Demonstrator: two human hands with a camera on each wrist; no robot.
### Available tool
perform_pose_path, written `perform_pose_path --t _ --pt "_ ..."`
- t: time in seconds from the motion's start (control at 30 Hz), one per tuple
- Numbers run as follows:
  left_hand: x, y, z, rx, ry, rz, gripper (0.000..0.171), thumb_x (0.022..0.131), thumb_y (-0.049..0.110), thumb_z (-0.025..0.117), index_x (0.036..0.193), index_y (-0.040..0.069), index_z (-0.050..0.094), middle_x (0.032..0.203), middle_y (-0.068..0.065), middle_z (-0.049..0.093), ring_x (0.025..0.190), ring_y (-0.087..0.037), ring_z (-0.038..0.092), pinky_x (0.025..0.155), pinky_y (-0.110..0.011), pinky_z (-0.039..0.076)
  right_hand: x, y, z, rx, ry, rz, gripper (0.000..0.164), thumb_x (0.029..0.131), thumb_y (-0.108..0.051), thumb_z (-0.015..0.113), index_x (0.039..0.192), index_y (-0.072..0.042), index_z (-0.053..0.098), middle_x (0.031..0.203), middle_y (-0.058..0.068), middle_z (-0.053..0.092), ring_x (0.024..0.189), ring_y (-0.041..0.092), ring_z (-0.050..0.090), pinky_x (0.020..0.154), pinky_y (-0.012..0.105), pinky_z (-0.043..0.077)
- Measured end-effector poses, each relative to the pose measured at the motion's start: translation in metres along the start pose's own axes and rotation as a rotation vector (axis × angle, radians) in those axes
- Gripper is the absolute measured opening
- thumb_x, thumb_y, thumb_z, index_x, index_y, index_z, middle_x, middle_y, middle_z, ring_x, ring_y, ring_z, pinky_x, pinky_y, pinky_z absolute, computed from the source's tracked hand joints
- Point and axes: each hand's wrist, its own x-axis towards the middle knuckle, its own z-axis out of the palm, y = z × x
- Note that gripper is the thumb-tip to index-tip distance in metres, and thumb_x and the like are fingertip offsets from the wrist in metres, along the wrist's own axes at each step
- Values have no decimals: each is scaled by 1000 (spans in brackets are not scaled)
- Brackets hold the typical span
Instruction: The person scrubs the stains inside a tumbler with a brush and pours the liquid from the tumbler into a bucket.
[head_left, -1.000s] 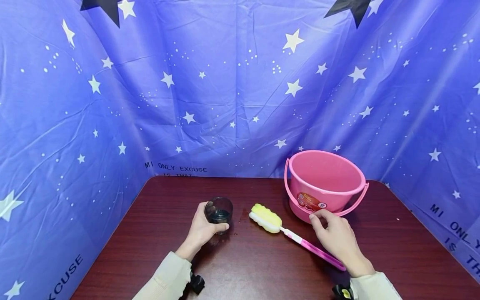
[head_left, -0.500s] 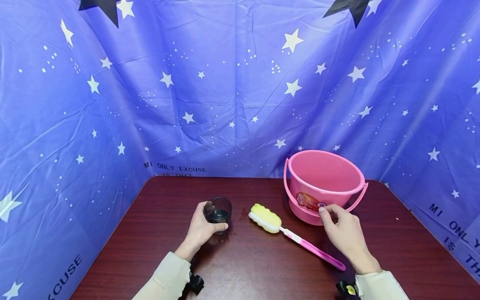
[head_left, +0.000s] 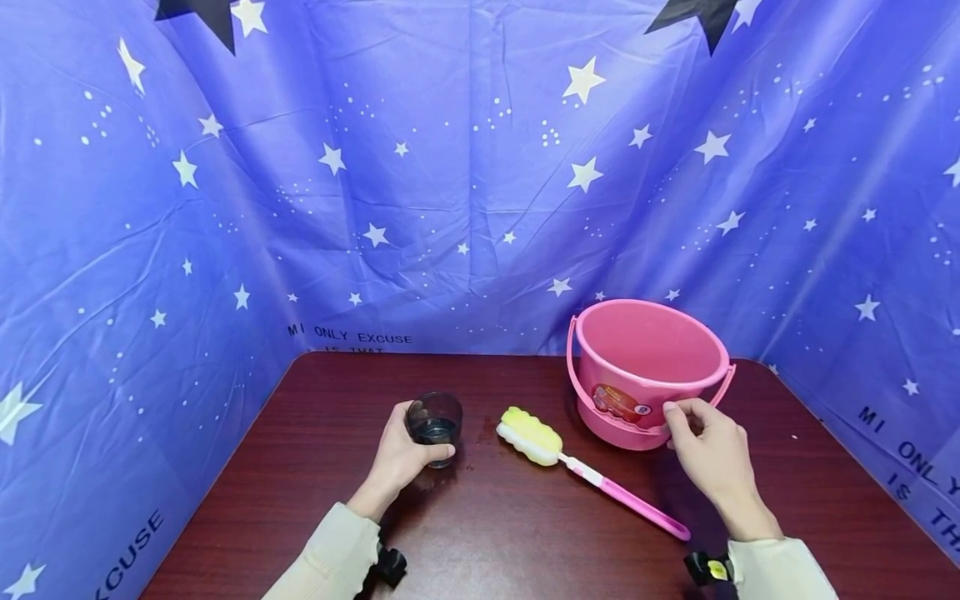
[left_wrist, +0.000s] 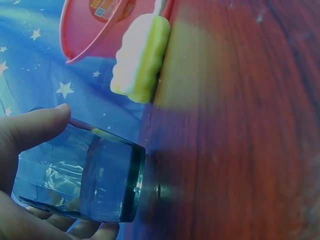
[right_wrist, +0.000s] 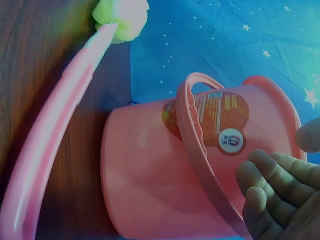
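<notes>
My left hand (head_left: 405, 457) grips a clear dark-tinted drinking glass (head_left: 437, 429), thumb on one side and fingers round the other. In the left wrist view, liquid shows inside the glass (left_wrist: 85, 175), whose base is close over the table. My right hand (head_left: 712, 454) is in front of the pink bucket (head_left: 622, 437), fingers loosely bent and nothing between them; in the right wrist view the thumb is level with the bucket's rim. Between the hands lies a sponge brush (head_left: 531, 435) with a yellow and white head and a pink handle.
The dark red wooden table (head_left: 480, 533) carries all these things, with a few wet drops near the glass. The bucket's handle (right_wrist: 197, 150) hangs down across its front. A blue star-printed cloth (head_left: 465, 167) encloses the back and sides.
My right hand has moved to the right along the front of the bucket, away from the brush handle. The left hand and glass have barely shifted; the brush and bucket stay put.
</notes>
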Motion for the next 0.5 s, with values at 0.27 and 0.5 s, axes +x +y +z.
perform_pose_path --t 0.27,0.5 --pt "-1 3 0 -7 -4 1 86 57 11 90 129 4 44 122 -13 57 113 -29 55 97 -47 41 4 6 -4 27 3 47 29 96 -32 56 86 -7 68 68 2 66 55 7 60 53 17 41" --pt "-2 5 -1 -17 -10 -11 85 58 11 90 130 6 44 122 -12 57 113 -28 54 96 -46 42 7 8 -7 39 0 77 32 97 -33 55 86 -6 67 68 6 67 55 6 60 53 18 40"
